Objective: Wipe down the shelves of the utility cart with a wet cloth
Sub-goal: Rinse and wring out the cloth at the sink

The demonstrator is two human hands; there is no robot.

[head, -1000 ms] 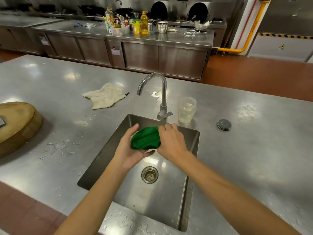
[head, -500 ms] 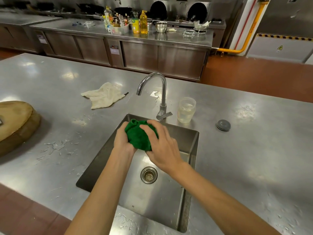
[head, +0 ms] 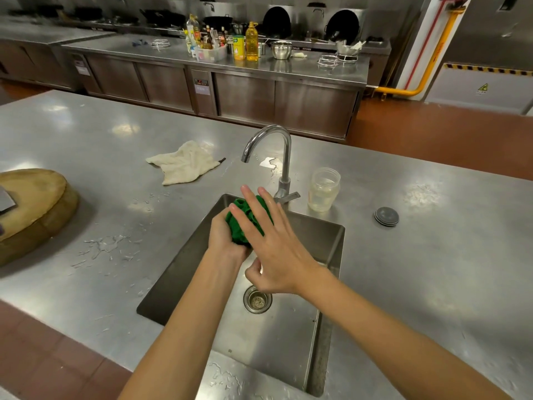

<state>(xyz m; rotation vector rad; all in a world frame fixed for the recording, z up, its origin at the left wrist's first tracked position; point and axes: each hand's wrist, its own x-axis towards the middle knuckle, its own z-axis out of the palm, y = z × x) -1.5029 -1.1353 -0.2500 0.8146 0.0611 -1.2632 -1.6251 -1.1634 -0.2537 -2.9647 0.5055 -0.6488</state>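
Observation:
A bunched green cloth (head: 240,226) is held over the far left part of the steel sink (head: 328,241), just below the faucet (head: 284,157). My left hand (head: 223,238) is closed around the cloth from the left and underneath. My right hand (head: 274,246) lies over the cloth with its fingers straight and spread, the palm pressing on the cloth's right side. No water is visibly running from the faucet. The utility cart is not in view.
A cream rag (head: 184,166) lies on the counter left of the faucet. A clear jar (head: 323,189) stands right of the faucet, with a dark round sink plug (head: 386,216) farther right. A thick round wooden chopping block (head: 31,209) sits at the left edge. Water drops lie near the sink.
Both hands have shifted up and left toward the faucet with the cloth. My right hand has gone from gripping the cloth to lying over it with fingers stretched out.

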